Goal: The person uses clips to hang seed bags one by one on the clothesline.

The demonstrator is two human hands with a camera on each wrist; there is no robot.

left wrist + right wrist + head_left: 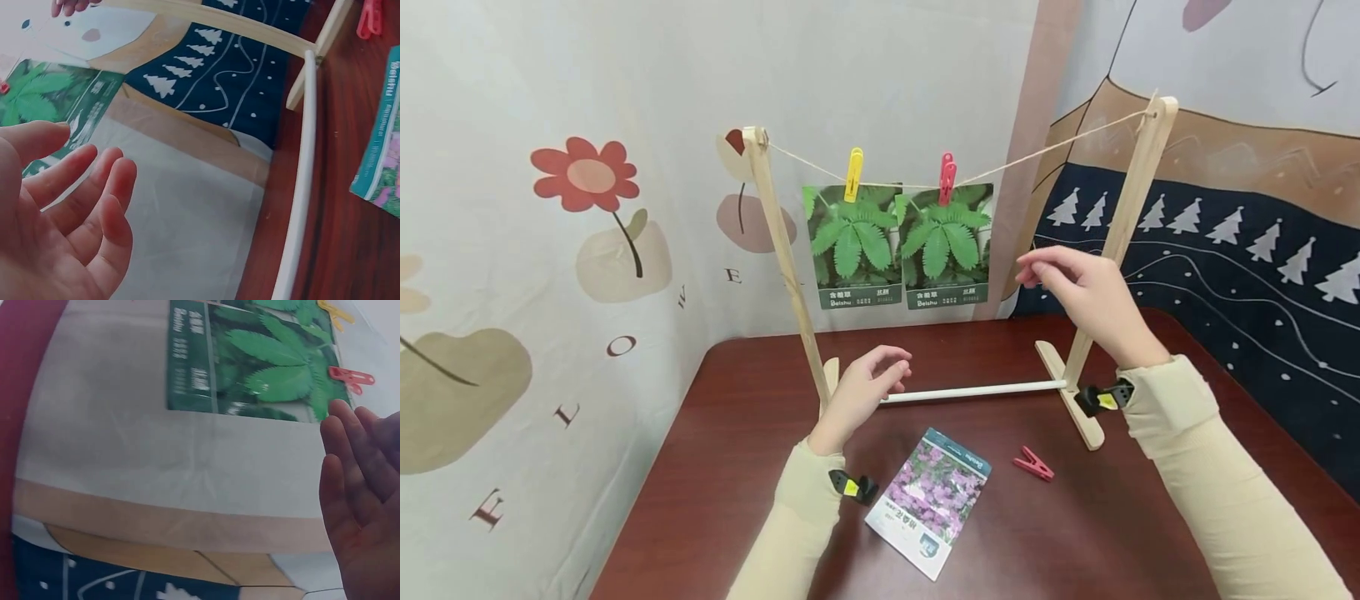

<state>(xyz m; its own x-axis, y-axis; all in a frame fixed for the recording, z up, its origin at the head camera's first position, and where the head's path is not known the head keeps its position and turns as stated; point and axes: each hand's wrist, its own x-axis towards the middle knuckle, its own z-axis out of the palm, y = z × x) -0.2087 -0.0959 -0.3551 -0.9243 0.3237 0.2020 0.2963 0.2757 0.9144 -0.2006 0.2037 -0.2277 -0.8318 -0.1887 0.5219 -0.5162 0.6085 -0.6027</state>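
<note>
The person's left hand (865, 387), low in the centre of the head view, has a loose, spread grip: its fingers (94, 206) are relaxed and slightly curved and hold nothing. It hovers just in front of the white rod (973, 391) that joins the feet of the wooden rack (778, 250). Below and to the right of it, towards the bottom of the frame, a seed packet with purple flowers (932, 500) lies flat on the dark red table (715, 467), and a red clothespin (1033, 463) lies on the table just right of the packet.

The right hand (1086, 292) is raised at centre right, near the right post of the rack, its grip also empty, fingers lightly bent and apart from the string (1037, 154).

In the upper middle the string sags between the two posts. A yellow clothespin (853, 175) and a second red clothespin (947, 177) each pin a green-leaf seed packet (853, 246) to it; the two packets (946, 246) hang side by side, edges touching or overlapping.
</note>
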